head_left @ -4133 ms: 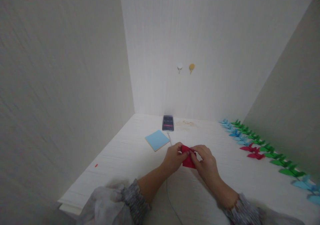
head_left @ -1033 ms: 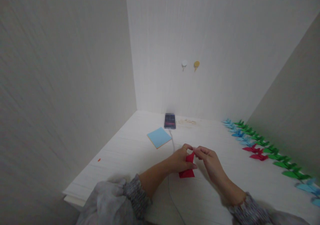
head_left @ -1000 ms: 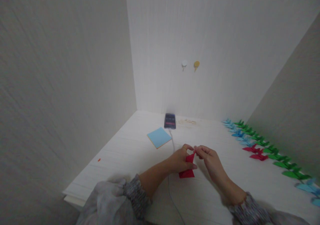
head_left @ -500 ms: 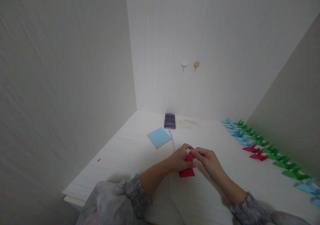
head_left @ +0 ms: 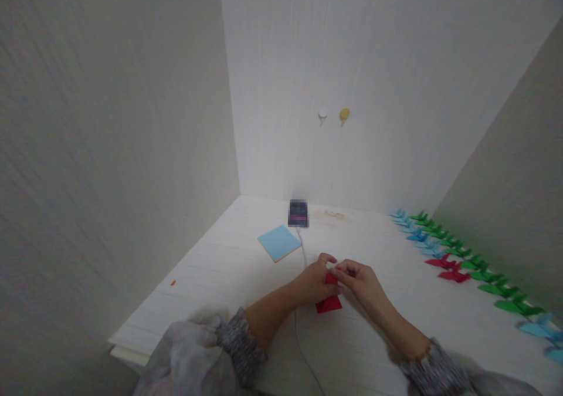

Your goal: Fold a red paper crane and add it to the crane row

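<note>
A piece of folded red origami paper [head_left: 329,304] is between my hands, above the near middle of the white table. My left hand [head_left: 315,281] grips it from the left, thumb across its front, covering part of it. At its upper end, the fingertips of my right hand [head_left: 357,274] pinch the red paper. The exact folds under my fingers are hidden.
A stack of square paper [head_left: 280,243], light blue on top, lies left of my hands. Behind it, a blurred device [head_left: 298,213] has a white cable [head_left: 301,340] running toward me. Several green, blue and red paper cranes [head_left: 455,276] line the right side. Walls enclose the table.
My right fingertips have shifted slightly left along the top of the red paper. The left hand keeps its grip, and the paper's lower edge has tilted a little.
</note>
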Demonstrator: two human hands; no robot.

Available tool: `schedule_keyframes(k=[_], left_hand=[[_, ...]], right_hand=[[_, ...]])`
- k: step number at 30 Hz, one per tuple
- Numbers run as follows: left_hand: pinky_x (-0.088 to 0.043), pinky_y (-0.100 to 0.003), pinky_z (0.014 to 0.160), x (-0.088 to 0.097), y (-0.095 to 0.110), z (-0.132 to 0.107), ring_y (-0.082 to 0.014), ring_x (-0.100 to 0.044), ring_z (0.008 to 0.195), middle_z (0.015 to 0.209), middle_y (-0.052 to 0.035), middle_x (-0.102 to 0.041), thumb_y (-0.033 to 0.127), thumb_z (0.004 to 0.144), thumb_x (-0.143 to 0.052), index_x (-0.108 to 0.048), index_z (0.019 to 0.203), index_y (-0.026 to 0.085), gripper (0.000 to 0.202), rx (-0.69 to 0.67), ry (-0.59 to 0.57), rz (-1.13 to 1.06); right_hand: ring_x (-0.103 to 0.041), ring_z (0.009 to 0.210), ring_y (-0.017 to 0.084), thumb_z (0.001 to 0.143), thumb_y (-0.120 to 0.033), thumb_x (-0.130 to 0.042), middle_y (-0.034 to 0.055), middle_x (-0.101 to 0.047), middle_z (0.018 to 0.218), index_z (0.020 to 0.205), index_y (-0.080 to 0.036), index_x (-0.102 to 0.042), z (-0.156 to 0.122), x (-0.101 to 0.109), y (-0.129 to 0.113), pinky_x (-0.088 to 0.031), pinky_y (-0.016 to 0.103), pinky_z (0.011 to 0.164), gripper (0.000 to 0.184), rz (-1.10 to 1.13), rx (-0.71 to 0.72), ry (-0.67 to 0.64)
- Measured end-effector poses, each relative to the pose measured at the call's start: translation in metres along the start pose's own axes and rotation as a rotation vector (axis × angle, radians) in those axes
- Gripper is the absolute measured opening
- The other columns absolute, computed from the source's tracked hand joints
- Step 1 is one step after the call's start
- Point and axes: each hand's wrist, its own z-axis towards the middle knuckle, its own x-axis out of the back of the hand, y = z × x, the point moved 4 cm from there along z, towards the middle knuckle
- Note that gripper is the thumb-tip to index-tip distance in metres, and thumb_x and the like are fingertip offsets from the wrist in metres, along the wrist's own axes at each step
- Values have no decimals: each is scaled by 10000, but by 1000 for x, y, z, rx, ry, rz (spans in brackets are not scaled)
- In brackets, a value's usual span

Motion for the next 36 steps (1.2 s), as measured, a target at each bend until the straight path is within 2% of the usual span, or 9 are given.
schedule_keyframes(k=[4, 6, 8, 11, 16, 20, 26, 30, 36], left_hand=[[-336, -191, 466, 2, -4, 1, -62, -453, 476, 613, 24, -537, 261, 613, -621, -402, 1004, 137, 465, 89, -51, -291], [-324, -187, 452, 5, -6, 1, -47, -428, 439, 563, 33, -517, 313, 614, -620, -485, 889, 123, 359, 149, -54, -356], [-353, -203, 474, 6, -8, 1, -61, -467, 470, 589, 17, -544, 293, 543, -676, -526, 810, 113, 355, 194, -81, -404], [-370, -216, 494, 7, -10, 2, -78, -497, 501, 612, -2, -569, 245, 497, -702, -549, 745, 103, 324, 176, -51, -409], [-326, -182, 456, 7, -13, 5, -56, -460, 452, 532, 37, -534, 172, 534, -665, -502, 809, 120, 323, 67, 24, -385], [-329, -171, 436, 5, -13, 7, -57, -457, 436, 518, 63, -522, 103, 510, -661, -408, 858, 151, 433, 26, 22, -389], [-442, -269, 481, -2, -6, 5, -123, -557, 508, 623, 26, -577, 161, 515, -690, -326, 895, 183, 526, 34, -82, -552], [-458, -295, 508, -6, -1, 2, -145, -588, 533, 640, 7, -590, 227, 551, -688, -312, 906, 180, 519, 37, -151, -590], [-473, -324, 572, -8, -4, 1, -145, -603, 551, 675, 10, -591, 211, 542, -705, -314, 942, 176, 561, 42, -193, -623]], right_hand=[[-476, 484, 119, 620, -384, -602, -7, -551, 492, 544, -147, -580, 0, 8, -3, -349, 232, 481, 250, 7, 0, 31], [-481, 506, 121, 611, -379, -614, -9, -557, 509, 539, -150, -579, -1, 13, -8, -356, 235, 511, 243, 15, 3, 70], [-479, 516, 119, 608, -375, -619, -12, -556, 519, 540, -151, -573, -1, 16, -11, -359, 236, 526, 238, 29, -4, 101], [-477, 515, 121, 615, -395, -609, -10, -555, 531, 564, -155, -569, -1, 14, -11, -354, 234, 510, 249, 25, 0, 94], [-466, 494, 114, 667, -401, -552, -8, -542, 528, 608, -149, -570, 2, 3, -1, -332, 223, 468, 259, 7, 24, -24], [-426, 448, 105, 683, -399, -528, -24, -489, 458, 520, -154, -526, 2, 4, 1, -306, 221, 438, 293, -57, 30, 37], [-422, 448, 110, 688, -432, -519, -19, -492, 459, 522, -163, -517, 2, 9, 0, -307, 224, 436, 316, -139, 67, 166], [-430, 451, 114, 687, -442, -516, -11, -501, 462, 517, -167, -515, 2, 11, 0, -313, 230, 440, 323, -161, 64, 175], [-437, 451, 120, 689, -436, -509, -8, -506, 460, 525, -162, -530, 2, 10, -1, -320, 235, 446, 320, -162, 49, 166]])
